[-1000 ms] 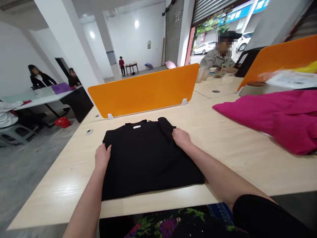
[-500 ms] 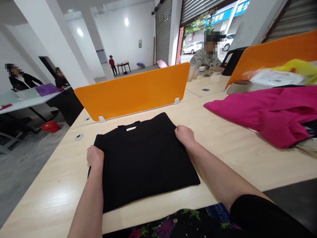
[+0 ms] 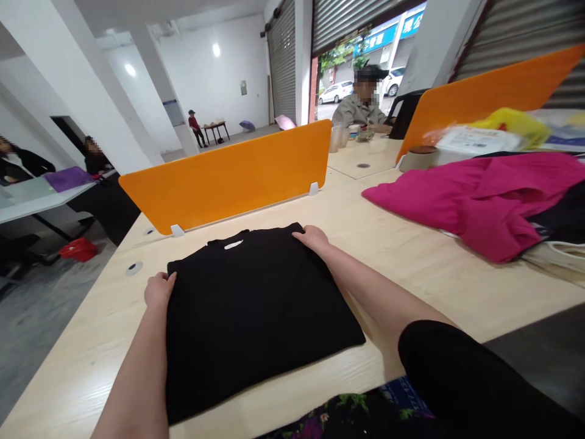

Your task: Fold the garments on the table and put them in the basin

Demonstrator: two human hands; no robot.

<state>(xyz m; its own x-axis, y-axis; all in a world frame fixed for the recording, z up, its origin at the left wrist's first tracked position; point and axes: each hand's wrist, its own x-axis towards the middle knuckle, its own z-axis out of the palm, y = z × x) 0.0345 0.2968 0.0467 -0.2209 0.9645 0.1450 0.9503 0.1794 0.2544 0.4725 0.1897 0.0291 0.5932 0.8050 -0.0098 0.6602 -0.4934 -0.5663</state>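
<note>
A black T-shirt (image 3: 256,305), folded into a neat block, lies on the pale wooden table (image 3: 411,292). Its neckline with a white label faces the far side. My left hand (image 3: 159,290) is closed on the shirt's upper left edge, thumb on top and fingers tucked out of sight. At the far right corner, my right hand (image 3: 312,238) pinches the fabric between thumb and fingers.
An orange divider (image 3: 228,177) stands behind the shirt. On the right lie a crumpled magenta garment (image 3: 466,195) and a white packet (image 3: 479,141). Across the table sits a person in a cap (image 3: 361,107) near some cups. A red basin (image 3: 78,249) rests on the floor at left.
My right hand has shifted up to the shirt's far right corner, which has been drawn in. My left hand has moved to the upper left edge. The camera view has turned slightly right.
</note>
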